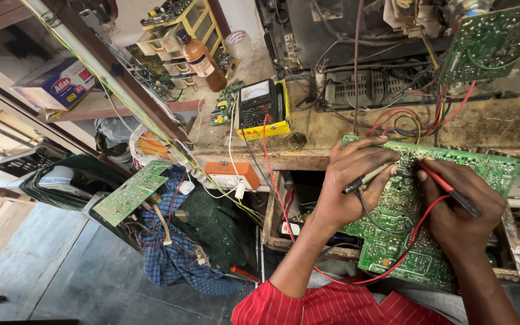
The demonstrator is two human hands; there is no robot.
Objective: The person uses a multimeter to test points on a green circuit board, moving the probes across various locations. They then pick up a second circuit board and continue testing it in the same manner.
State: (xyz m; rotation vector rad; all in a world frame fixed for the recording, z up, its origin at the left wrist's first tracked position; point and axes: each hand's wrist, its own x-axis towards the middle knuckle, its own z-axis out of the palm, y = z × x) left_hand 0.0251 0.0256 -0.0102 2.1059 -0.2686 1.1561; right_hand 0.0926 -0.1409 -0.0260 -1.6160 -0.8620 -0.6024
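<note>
View from head cam, looking down at a cluttered electronics repair surface (332, 129). A person in a red striped shirt probes a green circuit board (428, 241), which lies solder side up at about 4 o'clock in the frame, propped on the edge of an open wooden drawer (272, 229).

Left hand (347, 186): grip closed round a black test probe (365, 179), tip angled toward the board's upper middle. Right hand (458, 216): grip closed round a red test probe (452, 191), tip near the same zone, just beside the other tip. Whether the tips touch solder pads can't be told; fingers hide them.

To do this well, in my judgement: keep both tips steady on separate pads w/o bridging neighbours, rest the wrists on the board edge, glance at the meter only once contact is firm.

Around: an analogue multimeter (263, 108) w/ yellow base at 11 o'clock from the hands, its red lead (270, 168) trailing down to the board. Brown bottle (203, 60) at 10–11 o'clock. Orange box (232, 174) at the surface edge, 9 o'clock. A 2nd green board (130, 192) lies lower left over blue checked cloth (176, 253). A 3rd board (492, 39) stands at 1 o'clock amid tangled wires.

In the way: the red lead loops under the wrists and could snag; loose wires crowd the board's top edge.
</note>
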